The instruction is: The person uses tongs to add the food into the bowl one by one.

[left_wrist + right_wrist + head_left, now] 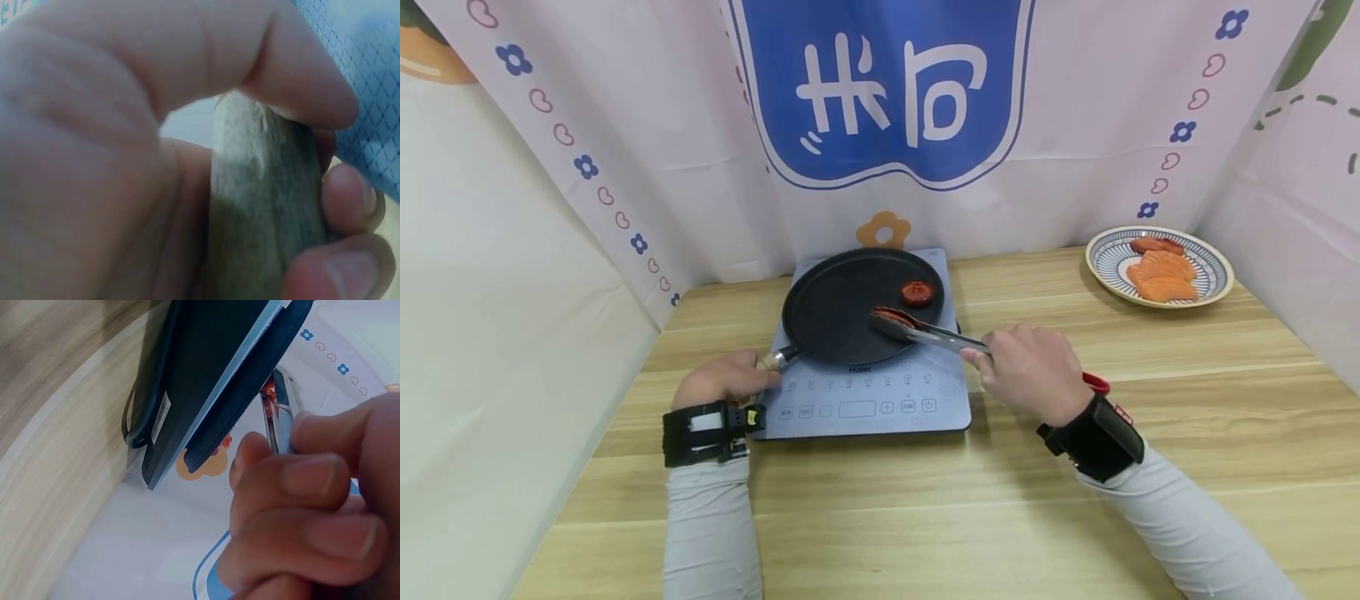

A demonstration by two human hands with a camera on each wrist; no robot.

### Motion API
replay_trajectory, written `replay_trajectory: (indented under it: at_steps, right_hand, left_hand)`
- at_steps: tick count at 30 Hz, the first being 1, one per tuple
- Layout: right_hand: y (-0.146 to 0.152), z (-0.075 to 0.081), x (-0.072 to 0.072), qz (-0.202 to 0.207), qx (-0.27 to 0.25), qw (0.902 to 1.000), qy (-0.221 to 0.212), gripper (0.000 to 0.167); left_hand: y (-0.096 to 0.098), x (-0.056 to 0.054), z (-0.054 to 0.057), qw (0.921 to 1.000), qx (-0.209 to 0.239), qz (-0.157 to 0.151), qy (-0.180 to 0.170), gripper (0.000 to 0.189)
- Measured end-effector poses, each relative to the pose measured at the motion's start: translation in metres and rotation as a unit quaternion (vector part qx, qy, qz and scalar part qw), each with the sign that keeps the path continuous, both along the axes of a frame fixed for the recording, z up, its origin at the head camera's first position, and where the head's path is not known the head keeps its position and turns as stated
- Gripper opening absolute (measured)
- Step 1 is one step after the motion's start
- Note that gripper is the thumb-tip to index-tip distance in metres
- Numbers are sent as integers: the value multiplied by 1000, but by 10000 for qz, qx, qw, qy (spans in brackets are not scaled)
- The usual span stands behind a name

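In the head view, my left hand (727, 379) grips the wooden handle (262, 206) of a black flat frying pan (842, 308). My right hand (1032, 372) holds metal tongs (943, 336) with dark tips over the pan's right side. A red piece shows at the tips; what it is cannot be told. Behind the tongs, a small round glossy red thing (917, 292) lies in the pan. Seen from the right wrist, curled fingers (281, 506) and the thumb pinch the tongs, and red shows between the tongs' arms.
The pan sits on a pale-blue induction cooktop (861, 425) with a touch panel along its front. At the back right of the wooden table (887, 517) stands a patterned plate (1101, 271) with orange salmon slices (1165, 279) and a redder piece. Printed white cloth (692, 167) hangs behind.
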State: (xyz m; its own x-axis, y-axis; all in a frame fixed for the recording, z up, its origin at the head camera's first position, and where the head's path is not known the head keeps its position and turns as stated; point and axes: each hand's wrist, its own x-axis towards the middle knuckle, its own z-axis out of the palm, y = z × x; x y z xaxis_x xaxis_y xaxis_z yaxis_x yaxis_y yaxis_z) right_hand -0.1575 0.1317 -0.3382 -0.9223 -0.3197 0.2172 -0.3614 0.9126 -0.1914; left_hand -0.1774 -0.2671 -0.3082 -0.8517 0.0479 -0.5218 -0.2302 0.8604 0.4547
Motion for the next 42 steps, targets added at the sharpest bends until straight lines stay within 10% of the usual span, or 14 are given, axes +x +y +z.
replay_trajectory:
  at_steps: [42]
  right_hand:
    - [4,7,-3,-9,-272,9987,-433,43]
  left_hand:
    - [-1,0,0,10000,-45,-14,-11,29]
